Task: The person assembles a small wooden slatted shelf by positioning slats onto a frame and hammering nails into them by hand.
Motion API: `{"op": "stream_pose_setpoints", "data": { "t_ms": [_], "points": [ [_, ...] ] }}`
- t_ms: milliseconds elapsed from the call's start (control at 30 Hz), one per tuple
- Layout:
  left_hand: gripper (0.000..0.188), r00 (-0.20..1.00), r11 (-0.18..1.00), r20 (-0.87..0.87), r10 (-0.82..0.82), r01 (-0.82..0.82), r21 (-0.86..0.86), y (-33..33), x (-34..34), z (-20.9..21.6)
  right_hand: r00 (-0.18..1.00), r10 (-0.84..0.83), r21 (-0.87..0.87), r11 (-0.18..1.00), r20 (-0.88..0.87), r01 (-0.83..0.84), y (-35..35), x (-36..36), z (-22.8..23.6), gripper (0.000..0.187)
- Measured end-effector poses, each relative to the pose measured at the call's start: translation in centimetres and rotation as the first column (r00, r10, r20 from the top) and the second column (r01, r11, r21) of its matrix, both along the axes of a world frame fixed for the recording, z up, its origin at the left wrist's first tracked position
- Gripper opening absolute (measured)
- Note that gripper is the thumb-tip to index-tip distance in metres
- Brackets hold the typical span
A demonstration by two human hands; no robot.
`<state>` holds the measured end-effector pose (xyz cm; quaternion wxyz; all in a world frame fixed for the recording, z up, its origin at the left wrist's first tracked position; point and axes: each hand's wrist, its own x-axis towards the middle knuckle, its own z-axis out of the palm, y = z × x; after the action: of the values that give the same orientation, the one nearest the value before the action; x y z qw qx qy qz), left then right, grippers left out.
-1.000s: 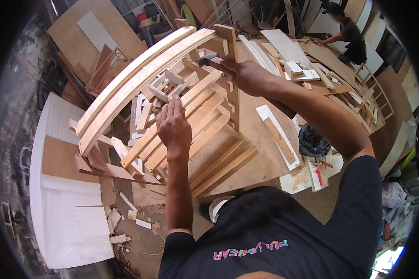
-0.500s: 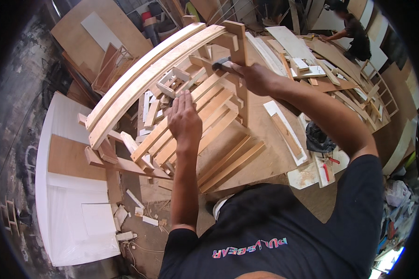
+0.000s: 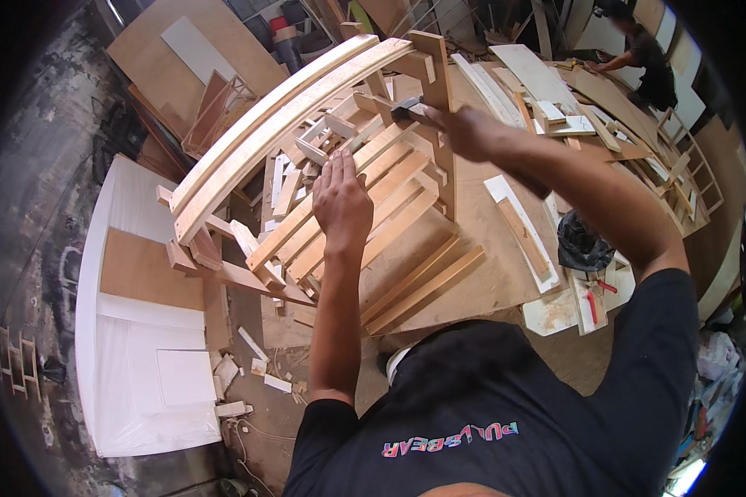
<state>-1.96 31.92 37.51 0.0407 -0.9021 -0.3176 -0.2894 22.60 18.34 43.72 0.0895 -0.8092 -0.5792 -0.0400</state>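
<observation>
A pale wooden bench-like frame stands in front of me, with parallel slats (image 3: 402,178) and two curved rails (image 3: 286,116) along its far left side. My left hand (image 3: 342,207) lies on the slats with its fingers stretched out. Wrapped round the handle of a hammer (image 3: 408,109) is my right hand (image 3: 471,134). The hammer's dark head is at the slats' far right ends, close to the upright post (image 3: 436,74); whether it touches the wood I cannot tell. Under and behind the slats lie small wood offcuts and a little box-like wooden frame (image 3: 313,142).
Two loose wooden strips (image 3: 427,290) lie on the brown board nearer me. To the right are a white board (image 3: 518,236), a black plastic bag (image 3: 582,242), red-handled pliers (image 3: 591,306) and piled timber. A co-worker (image 3: 642,62) crouches far right. A white wrapped panel (image 3: 133,364) stands left.
The hammer head sits slightly farther from the slats' near end, and my right hand has shifted a little. My left hand stays on the slats. The whole view has shifted slightly rightward.
</observation>
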Motion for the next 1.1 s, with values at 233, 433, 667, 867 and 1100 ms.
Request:
{"op": "stream_pose_setpoints", "data": {
  "t_ms": [233, 433, 667, 867, 1100],
  "points": [
    [0.054, 0.999, 1.000, -0.040, 0.025, -0.024, 0.009, 0.5, -0.5, -0.3, 0.995, 0.018, -0.105, 0.994, -0.101, -0.029, 1.2, 0.5, 1.6, 0.053],
    [0.060, 0.997, 0.999, -0.073, 0.031, -0.034, -0.033, 0.1, 0.2, 0.1, 0.983, 0.005, -0.044, 0.999, -0.186, -0.014, -0.2, -0.8, 2.2, 0.055],
    [0.051, 0.851, 0.927, 0.391, -0.351, 0.374, 0.018, -1.6, -4.2, 0.0, 0.924, 0.248, 0.300, 0.941, -0.292, -0.157, -3.3, -8.4, -0.5, 0.065],
    [0.014, 0.529, 0.986, 0.844, 0.085, 0.078, -0.148, -8.9, -12.9, -7.1, 0.797, 0.466, 0.410, 0.860, -0.384, -0.305, -3.0, -16.3, -2.1, 0.069],
    [0.030, 0.265, 0.918, 0.904, 0.334, 0.128, -0.376, -3.6, -21.3, -6.3, 0.702, 0.528, 0.259, 0.848, -0.478, -0.461, 0.9, -23.9, -0.7, 0.068]
  ]
}}
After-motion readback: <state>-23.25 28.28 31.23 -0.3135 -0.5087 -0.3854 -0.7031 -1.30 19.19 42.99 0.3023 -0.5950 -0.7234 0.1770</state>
